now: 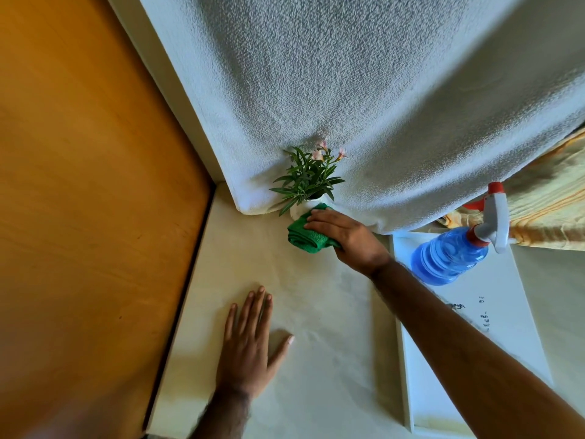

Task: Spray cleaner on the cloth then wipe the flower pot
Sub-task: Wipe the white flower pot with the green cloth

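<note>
A small white flower pot point(297, 210) holding a green plant point(305, 177) with pink blooms stands at the back of the cloth-covered table, against a hanging white fabric. My right hand point(345, 236) presses a folded green cloth point(305, 237) against the pot's front and right side, hiding most of the pot. A blue spray bottle point(449, 256) with a white and red trigger head stands to the right on a white tray. My left hand point(250, 346) lies flat on the table, fingers spread, holding nothing.
The white tray point(512, 327) runs along the right of the table, under my right forearm. A textured white fabric point(364, 90) hangs behind the pot. An orange wooden panel point(82, 185) borders the table's left edge. A yellow striped cloth point(544, 201) lies at the far right.
</note>
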Tool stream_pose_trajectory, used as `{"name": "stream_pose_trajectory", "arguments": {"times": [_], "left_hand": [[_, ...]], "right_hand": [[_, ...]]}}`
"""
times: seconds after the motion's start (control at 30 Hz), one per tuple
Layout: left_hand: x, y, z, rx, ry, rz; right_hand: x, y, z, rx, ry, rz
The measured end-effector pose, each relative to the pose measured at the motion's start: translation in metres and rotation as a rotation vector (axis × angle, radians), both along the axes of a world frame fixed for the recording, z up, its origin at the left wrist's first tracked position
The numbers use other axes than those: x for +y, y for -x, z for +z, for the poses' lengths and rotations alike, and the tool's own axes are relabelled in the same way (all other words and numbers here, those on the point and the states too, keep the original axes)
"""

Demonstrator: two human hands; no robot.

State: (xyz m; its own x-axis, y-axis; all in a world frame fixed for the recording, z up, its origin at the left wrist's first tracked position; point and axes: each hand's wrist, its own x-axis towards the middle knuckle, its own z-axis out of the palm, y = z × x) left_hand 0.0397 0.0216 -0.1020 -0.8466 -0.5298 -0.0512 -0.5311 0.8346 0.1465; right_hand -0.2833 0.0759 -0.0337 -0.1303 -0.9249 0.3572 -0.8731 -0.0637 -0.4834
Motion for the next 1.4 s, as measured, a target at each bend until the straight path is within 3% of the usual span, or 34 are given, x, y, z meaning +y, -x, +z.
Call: {"name": "stream_pose_trajectory", "arguments": {"times": [0.17, 0.43, 0.8, 1.23, 1.4], "left_hand": [[0.000, -0.002, 0.001, -0.003, 0.004, 0.000], [0.001, 0.000, 0.001, -0.007, -0.005, 0.000], [0.000, -0.001, 0.001, 0.002, -0.016, 0.006], [-0.001, -0.001, -0.002, 0.027, -0.006, 0.003], [-0.003, -0.003, -0.004, 0.037, -0.012, -0.001]], "right_hand": [[-0.002, -0.006, 0.004, -0.028, -0.019, -0.011], [-0.008, -0.005, 0.015, 0.078, -0.001, 0.043], [-0.006, -0.012, -0.008, -0.012, -0.084, -0.012], [-0.001, -0.026, 0.001, -0.123, -0.396, -0.065], [0.026, -0.043, 0.016, -0.057, -0.260, -0.059]]}}
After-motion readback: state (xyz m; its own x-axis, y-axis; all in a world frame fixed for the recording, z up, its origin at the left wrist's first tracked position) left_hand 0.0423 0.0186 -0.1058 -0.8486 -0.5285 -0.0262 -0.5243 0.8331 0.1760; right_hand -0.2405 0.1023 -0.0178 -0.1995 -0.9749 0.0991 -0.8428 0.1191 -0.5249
